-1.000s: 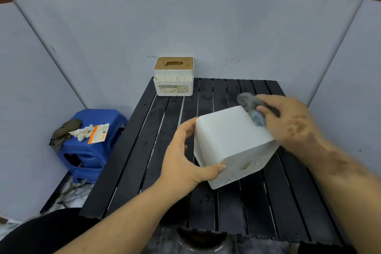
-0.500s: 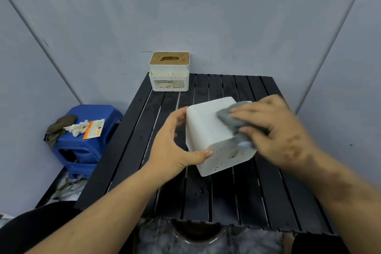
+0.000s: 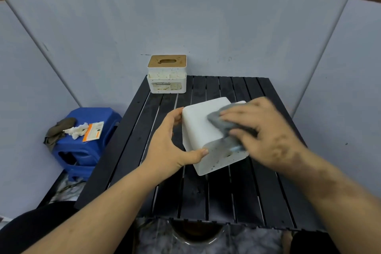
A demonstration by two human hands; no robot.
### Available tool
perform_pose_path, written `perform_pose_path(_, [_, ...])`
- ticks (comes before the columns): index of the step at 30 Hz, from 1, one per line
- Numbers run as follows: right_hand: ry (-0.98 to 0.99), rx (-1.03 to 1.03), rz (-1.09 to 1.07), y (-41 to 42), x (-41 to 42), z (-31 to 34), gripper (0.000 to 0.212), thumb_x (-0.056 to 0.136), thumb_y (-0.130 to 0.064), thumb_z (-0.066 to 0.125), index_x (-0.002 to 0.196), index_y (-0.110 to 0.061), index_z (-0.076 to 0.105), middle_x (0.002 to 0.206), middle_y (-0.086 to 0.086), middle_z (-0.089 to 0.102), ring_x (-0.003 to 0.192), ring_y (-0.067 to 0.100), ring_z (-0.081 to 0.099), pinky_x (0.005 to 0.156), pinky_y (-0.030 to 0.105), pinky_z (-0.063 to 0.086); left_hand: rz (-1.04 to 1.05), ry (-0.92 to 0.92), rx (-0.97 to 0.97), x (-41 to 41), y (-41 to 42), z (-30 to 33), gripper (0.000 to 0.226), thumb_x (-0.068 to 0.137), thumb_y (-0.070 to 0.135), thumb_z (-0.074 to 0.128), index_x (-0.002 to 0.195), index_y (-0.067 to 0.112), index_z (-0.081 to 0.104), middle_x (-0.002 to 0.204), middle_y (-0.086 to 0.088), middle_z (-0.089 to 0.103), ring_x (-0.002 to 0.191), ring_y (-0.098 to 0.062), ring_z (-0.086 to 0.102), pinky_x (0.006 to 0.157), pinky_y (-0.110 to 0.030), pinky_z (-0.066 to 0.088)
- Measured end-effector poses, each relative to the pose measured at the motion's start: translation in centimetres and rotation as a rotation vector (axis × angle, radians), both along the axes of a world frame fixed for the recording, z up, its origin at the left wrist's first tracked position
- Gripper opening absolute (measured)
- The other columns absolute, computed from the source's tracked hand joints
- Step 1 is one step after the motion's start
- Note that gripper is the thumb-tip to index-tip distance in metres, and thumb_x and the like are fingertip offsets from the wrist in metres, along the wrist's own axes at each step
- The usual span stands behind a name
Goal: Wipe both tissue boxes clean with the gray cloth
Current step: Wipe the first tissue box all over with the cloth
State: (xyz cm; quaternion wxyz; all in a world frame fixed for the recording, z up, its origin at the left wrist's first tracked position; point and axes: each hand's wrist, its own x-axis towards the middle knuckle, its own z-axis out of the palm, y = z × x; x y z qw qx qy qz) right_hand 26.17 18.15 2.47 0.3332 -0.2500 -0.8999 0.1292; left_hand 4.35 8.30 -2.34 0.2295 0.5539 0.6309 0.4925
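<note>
Cloth (image 3: pixel 221 122), clamped under right hand (image 3: pixel 266 130), had crossed from far edge onto white box (image 3: pixel 198 128); left hand (image 3: pixel 173 144) gripped it; second box (image 3: pixel 167 75) unwiped.

Bare forearms without sleeves; dark trousers at lower left.

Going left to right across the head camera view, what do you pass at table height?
Blue stool with rags and a card on it → left hand → white tissue box → gray cloth → right hand.
</note>
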Motion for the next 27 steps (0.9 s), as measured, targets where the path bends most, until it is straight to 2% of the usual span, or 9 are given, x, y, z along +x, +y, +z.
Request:
perform_pose_path(4, [-0.065, -0.036, 0.205, -1.9, -2.3, -0.1, 0.035, 0.083, -0.022, 0.068, 0.118, -0.027, 0.073, 0.123, -0.021, 0.066, 0.105, 0.016, 0.049, 0.098, 0.019, 0.037, -0.012, 0.043, 0.005, -0.2, 0.0, 0.0, 0.094, 0.055, 0.031, 0.089, 0.139, 0.031, 0.048, 0.131, 0.018, 0.062, 0.126, -0.005, 0.057, 0.108, -0.033, 0.048])
perform_pose_path(8, [0.001, -0.152, -0.002, 2.9, 1.8, 0.6, 0.041, 0.083, -0.015, 0.076, 0.118, -0.037, 0.069, 0.121, -0.024, 0.065, 0.111, 0.001, 0.046, 0.101, 0.016, 0.036, 0.005, 0.050, 0.002, 0.2, -0.3, 0.3, 0.096, 0.058, 0.036, 0.096, 0.140, 0.032, 0.046, 0.133, 0.024, 0.057, 0.127, 0.004, 0.051, 0.108, -0.026, 0.042])
perform_pose_path(11, [0.007, -0.108, -0.109, 2.7, 0.6, 0.8, 0.036, 0.084, -0.008, 0.073, 0.114, -0.028, 0.073, 0.120, -0.013, 0.069, 0.112, -0.005, 0.046, 0.100, 0.005, 0.028, -0.001, 0.047, 0.007, 0.4, -0.3, 0.3, 0.094, 0.060, 0.033, 0.097, 0.139, 0.035, 0.046, 0.133, 0.024, 0.057, 0.127, 0.004, 0.051, 0.107, -0.026, 0.043])
perform_pose_path(14, [-0.068, 0.002, -0.003, -1.5, -3.7, 0.7, 0.036, 0.085, -0.022, 0.059, 0.119, -0.022, 0.072, 0.123, -0.010, 0.067, 0.103, 0.021, 0.046, 0.098, 0.025, 0.038, -0.033, 0.030, 0.012, 0.4, -0.4, 0.2, 0.090, 0.058, 0.039, 0.091, 0.137, 0.035, 0.049, 0.129, 0.018, 0.062, 0.124, -0.006, 0.058, 0.103, -0.026, 0.048])
perform_pose_path(18, [-0.098, -0.229, 0.079, 0.5, -3.5, 1.3, 0.036, 0.092, -0.018, 0.065, 0.124, -0.035, 0.067, 0.129, -0.012, 0.058, 0.107, 0.003, 0.040, 0.096, 0.008, 0.035, -0.061, 0.030, 0.009, 0.4, -0.6, -0.1, 0.093, 0.058, 0.039, 0.091, 0.140, 0.031, 0.049, 0.131, 0.016, 0.062, 0.127, -0.009, 0.057, 0.105, -0.024, 0.044])
perform_pose_path(20, [-0.080, -0.254, -0.009, 3.1, -1.5, 1.5, 0.034, 0.092, -0.020, 0.066, 0.118, -0.041, 0.068, 0.121, -0.019, 0.063, 0.111, 0.003, 0.051, 0.100, 0.016, 0.041, -0.054, 0.040, -0.002, 0.3, -0.7, 0.0, 0.098, 0.056, 0.047, 0.090, 0.142, 0.031, 0.047, 0.136, 0.021, 0.058, 0.132, -0.003, 0.051, 0.109, -0.026, 0.040])
perform_pose_path(23, [0.007, -0.389, -0.118, 4.8, 1.1, 1.4, 0.029, 0.095, -0.017, 0.063, 0.119, -0.032, 0.070, 0.095, -0.025, 0.068, 0.081, -0.015, 0.062, 0.069, 0.003, 0.048, -0.053, 0.053, -0.030, -0.1, -0.8, 0.1, 0.098, 0.057, 0.048, 0.090, 0.143, 0.032, 0.046, 0.138, 0.020, 0.057, 0.134, -0.003, 0.050, 0.114, -0.037, 0.040])
perform_pose_path(25, [0.082, -0.493, -0.136, 4.9, 2.5, 0.7, 0.028, 0.096, -0.017, 0.062, 0.119, -0.030, 0.070, 0.098, -0.016, 0.073, 0.077, -0.010, 0.066, 0.066, 0.009, 0.054, -0.058, 0.075, -0.047, -0.4, -0.9, 0.3, 0.099, 0.057, 0.049, 0.089, 0.144, 0.032, 0.044, 0.139, 0.021, 0.056, 0.133, -0.001, 0.049, 0.114, -0.036, 0.040])
perform_pose_path(27, [0.130, -0.541, -0.136, 4.7, 3.3, 0.0, 0.032, 0.094, -0.014, 0.064, 0.121, -0.030, 0.069, 0.105, -0.013, 0.074, 0.095, 0.001, 0.069, 0.088, 0.030, 0.057, -0.068, 0.092, -0.075, -0.8, -0.9, 0.4, 0.102, 0.058, 0.052, 0.087, 0.146, 0.033, 0.040, 0.142, 0.022, 0.053, 0.134, 0.003, 0.047, 0.114, -0.030, 0.037])
